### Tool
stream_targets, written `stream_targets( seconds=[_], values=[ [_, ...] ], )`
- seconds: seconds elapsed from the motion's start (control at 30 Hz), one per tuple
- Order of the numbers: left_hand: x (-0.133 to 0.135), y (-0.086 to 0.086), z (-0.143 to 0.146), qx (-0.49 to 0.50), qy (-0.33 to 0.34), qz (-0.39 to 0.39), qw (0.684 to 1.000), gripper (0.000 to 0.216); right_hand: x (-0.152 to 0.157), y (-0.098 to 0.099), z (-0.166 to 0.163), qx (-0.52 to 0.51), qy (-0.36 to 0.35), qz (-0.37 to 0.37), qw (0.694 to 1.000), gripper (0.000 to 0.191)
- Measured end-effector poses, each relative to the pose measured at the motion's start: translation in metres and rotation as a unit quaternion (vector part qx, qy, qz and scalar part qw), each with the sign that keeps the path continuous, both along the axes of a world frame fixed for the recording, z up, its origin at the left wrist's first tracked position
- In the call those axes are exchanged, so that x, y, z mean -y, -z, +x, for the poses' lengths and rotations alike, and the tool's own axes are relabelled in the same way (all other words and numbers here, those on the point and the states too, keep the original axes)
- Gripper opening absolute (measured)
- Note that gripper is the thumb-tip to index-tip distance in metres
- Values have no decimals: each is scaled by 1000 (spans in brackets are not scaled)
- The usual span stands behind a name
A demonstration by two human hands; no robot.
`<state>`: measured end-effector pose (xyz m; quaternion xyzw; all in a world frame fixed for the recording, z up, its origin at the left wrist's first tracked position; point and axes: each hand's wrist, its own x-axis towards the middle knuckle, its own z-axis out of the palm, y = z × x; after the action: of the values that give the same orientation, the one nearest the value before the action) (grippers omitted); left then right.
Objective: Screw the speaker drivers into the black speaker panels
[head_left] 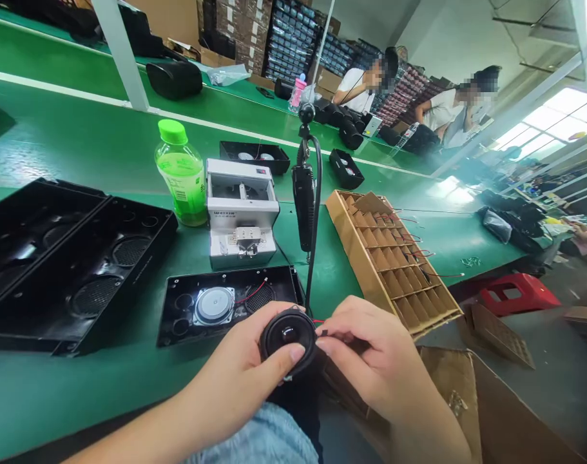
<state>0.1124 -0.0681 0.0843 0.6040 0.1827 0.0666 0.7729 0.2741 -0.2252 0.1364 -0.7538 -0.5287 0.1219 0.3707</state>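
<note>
My left hand [259,361] is closed around a round black speaker driver [289,335], its cone facing up and my thumb across the front rim. At the driver's right edge, my right hand [365,341] pinches a small dark piece [325,333]; a short red wire shows beside the fingertips. I cannot make out exactly what that piece is. Just beyond my hands lies a black speaker housing [177,309] with one silver-backed driver [214,305] set in it, its red and black wire loose across the housing.
Left are larger black housings [100,258]. A green-capped bottle [181,174] stands by a white machine [242,212]. An electric screwdriver [303,206] hangs in the middle. Right are a divided cardboard tray [394,264] and an open carton [448,374]. Two people sit across the bench.
</note>
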Motion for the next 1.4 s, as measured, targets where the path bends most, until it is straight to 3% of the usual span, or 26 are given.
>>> stream_targets(
  seconds=[0.23,0.77,0.97,1.07,1.17,1.27,1.33,1.4],
  values=[
    [-2,-10,0,-7,35,27,999,21,-9,-6,-1,-12,-9,12,1000,8],
    [-11,-14,0,-14,53,117,992,11,-16,-11,-4,-18,-14,-5,1000,12],
    [-14,-11,-2,-13,97,161,982,11,-25,-10,-1,-86,-21,-27,996,14],
    [-10,-8,-3,19,111,159,981,8,-32,-4,3,-133,-1,0,991,18],
    [-4,-7,-13,76,98,125,984,11,-29,9,10,-164,51,108,979,23],
    [4,-6,-31,70,11,4,997,40,-19,28,10,-198,57,215,955,34],
    [11,-3,-40,51,-40,-139,988,67,-13,43,1,-211,16,220,952,37],
    [17,4,-42,62,-53,-243,967,74,-11,57,-15,-218,-43,193,956,43]
  ],
)
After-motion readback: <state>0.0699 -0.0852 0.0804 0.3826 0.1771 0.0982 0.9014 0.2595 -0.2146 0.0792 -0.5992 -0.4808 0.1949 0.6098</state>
